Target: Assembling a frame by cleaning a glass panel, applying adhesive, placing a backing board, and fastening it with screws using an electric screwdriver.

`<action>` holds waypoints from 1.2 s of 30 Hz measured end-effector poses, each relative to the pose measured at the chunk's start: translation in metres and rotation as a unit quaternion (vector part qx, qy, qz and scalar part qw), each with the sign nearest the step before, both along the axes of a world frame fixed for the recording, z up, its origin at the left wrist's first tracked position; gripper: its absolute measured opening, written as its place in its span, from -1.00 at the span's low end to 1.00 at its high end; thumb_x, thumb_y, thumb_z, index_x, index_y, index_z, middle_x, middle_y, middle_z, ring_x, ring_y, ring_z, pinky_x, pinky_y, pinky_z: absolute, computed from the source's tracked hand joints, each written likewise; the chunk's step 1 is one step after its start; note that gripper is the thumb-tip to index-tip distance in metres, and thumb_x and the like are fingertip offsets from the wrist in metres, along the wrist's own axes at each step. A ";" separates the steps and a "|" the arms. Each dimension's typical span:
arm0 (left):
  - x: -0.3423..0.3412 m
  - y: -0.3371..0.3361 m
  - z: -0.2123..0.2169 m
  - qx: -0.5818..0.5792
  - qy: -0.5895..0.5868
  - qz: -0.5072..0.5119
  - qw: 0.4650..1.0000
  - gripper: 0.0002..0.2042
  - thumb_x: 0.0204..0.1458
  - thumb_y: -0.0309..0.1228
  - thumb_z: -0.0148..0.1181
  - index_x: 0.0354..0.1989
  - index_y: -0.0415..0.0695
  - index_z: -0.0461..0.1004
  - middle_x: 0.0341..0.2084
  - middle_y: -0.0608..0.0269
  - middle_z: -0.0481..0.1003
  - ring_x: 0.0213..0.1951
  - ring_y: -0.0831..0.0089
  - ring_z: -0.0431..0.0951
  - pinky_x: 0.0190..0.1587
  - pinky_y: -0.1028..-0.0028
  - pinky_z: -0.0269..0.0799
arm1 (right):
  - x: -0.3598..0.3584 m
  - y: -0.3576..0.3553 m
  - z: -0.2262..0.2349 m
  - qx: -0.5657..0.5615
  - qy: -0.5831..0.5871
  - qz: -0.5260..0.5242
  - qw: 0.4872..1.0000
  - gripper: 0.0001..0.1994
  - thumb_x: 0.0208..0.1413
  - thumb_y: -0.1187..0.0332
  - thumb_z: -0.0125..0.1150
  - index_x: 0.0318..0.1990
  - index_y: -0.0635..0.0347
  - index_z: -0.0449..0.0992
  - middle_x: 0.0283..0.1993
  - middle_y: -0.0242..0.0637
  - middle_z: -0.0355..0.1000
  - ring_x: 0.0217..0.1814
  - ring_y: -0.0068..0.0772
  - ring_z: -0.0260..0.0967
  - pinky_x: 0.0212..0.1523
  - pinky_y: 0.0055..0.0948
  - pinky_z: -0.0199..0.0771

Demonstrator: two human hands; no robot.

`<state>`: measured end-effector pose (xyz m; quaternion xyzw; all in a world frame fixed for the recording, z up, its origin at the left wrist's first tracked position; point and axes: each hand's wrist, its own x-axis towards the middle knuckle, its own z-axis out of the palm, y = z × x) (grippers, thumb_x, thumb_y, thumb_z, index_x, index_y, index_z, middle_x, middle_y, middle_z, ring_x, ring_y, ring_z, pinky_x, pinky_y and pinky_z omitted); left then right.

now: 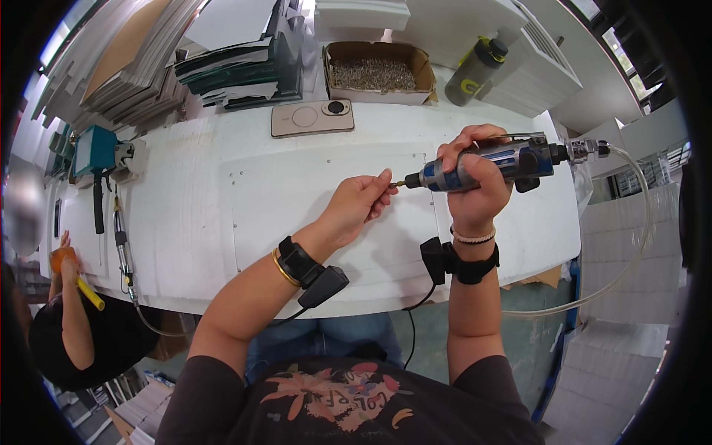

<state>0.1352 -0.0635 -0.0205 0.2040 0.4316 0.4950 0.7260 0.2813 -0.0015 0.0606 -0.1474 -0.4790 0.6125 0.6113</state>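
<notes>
My right hand (478,193) is wrapped round a blue and grey air screwdriver (512,157), held level above the work surface with its bit pointing left. A clear hose runs from its back end. At the bit's tip, the fingers of my left hand (352,204) pinch a small screw (394,185), mostly hidden by the fingertips. Below both hands lies a flat, thin white sheet (297,245) with several small screws or holes along its edges.
Behind stand an open cardboard box of small screws (423,85), a phone (300,120), a grey bottle (475,73) and stacked boards (141,59). A second air screwdriver (122,241) and a teal tool (96,150) are at the left. A co-worker's arm (74,319) shows lower left.
</notes>
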 end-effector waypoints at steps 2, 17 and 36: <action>0.000 0.001 0.000 -0.002 0.031 -0.010 0.999 -0.66 0.10 -0.11 0.02 -0.43 -0.18 0.41 -0.63 0.48 0.28 -0.61 0.72 0.16 -0.53 0.72 0.14 | 0.001 0.001 -0.003 -0.008 0.011 0.010 1.000 -0.74 -0.24 0.57 -0.06 -0.28 0.27 0.29 -0.36 -0.19 0.26 -0.51 -0.39 0.30 -0.27 -0.28 0.36; -0.003 0.007 -0.014 -0.070 -0.114 -0.016 0.991 -0.69 0.16 -0.23 -0.06 -0.18 -0.27 0.39 -0.39 0.34 0.39 -0.41 0.71 0.33 -0.31 0.70 0.36 | 0.010 0.017 -0.019 -0.028 0.009 -0.032 0.999 -0.75 -0.25 0.59 -0.08 -0.29 0.30 0.32 -0.39 -0.18 0.28 -0.51 -0.36 0.33 -0.27 -0.30 0.39; 0.001 -0.022 -0.006 -0.052 -0.114 -0.111 0.986 -0.75 0.12 -0.62 -0.22 -0.06 -0.49 0.24 -0.14 -0.13 0.36 -0.04 0.23 0.43 0.04 0.50 0.39 | 0.013 0.073 -0.051 0.026 -0.107 -0.119 0.987 -0.78 -0.21 0.64 0.07 -0.31 0.34 0.37 -0.44 -0.22 0.37 -0.52 -0.42 0.37 -0.42 -0.47 0.42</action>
